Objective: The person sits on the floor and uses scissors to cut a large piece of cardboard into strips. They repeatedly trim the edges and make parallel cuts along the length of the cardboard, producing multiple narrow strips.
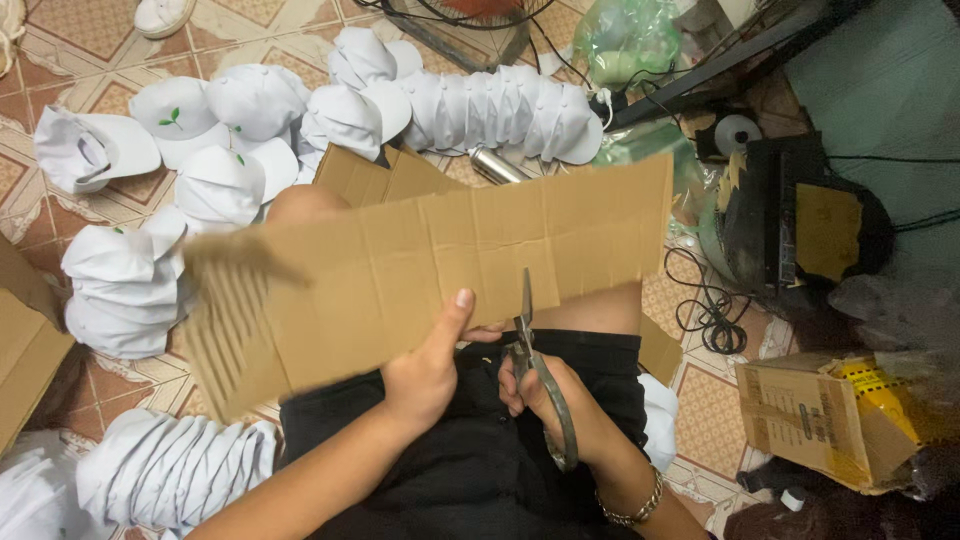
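Head view: right hand (545, 395) closed on scissors (540, 370), blades at the lower edge of the cardboard sheet (430, 270) held over the lap – left hand (430, 370) pinches that edge – light, semi-stiff, likely flops unless gripped near the cut; white caps (250, 130) on floor beyond.

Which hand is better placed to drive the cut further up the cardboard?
Right, probably. The right hand grips the scissors, blades already at the cardboard sheet lower edge. The left hand pinches that edge beside the blades, steadying the sheet.
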